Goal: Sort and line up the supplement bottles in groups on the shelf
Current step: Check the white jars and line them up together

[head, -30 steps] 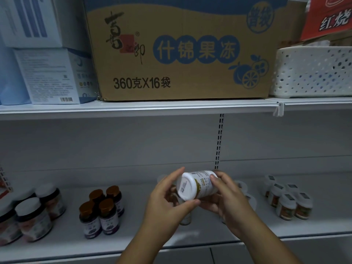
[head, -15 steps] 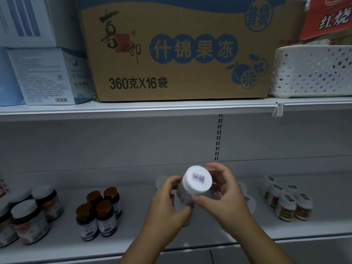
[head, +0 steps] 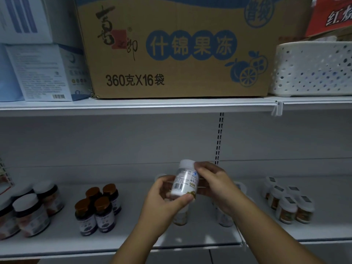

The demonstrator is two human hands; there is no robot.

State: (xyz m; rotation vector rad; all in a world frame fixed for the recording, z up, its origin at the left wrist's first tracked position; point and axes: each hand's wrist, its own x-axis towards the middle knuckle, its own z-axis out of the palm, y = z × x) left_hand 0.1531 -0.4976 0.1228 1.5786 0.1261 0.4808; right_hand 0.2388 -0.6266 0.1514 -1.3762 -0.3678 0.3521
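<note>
Turned upright since a moment ago, when its cap faced the camera, the white plastic supplement bottle [head: 184, 182] now shows its barcode label, long axis near vertical, cap up. From the head view, the left hand [head: 165, 199] pinches its base and the right hand [head: 213, 184] curls round its upper side, both above the middle of the white metal lower shelf [head: 57, 242]. White-capped bottles stand directly beneath, partly hidden. Brown-capped dark bottles [head: 99, 208] cluster leftward; small white-capped bottles [head: 287, 204] sit toward the right edge, so either group lies within reach.
</note>
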